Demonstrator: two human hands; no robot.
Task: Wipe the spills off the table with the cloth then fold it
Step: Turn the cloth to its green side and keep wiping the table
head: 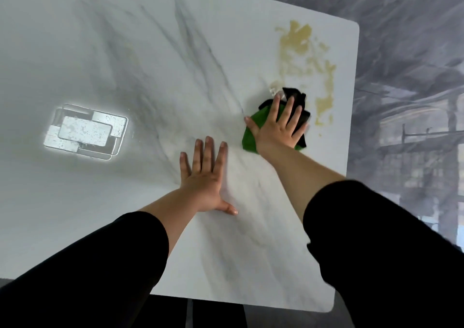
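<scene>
A green and black cloth (251,137) lies bunched on the white marble table (150,76). My right hand (278,127) presses flat on the cloth with straight, spread fingers. A yellowish spill (301,51) is smeared across the table just beyond and to the right of the cloth, near the far right corner. My left hand (204,177) rests flat on the bare tabletop, fingers straight, nearer to me and left of the cloth.
A bright reflection of a ceiling lamp (85,132) shines on the table at the left. The table's right edge (350,139) runs close to the cloth, with grey floor (406,76) beyond it. The near edge lies under my forearms.
</scene>
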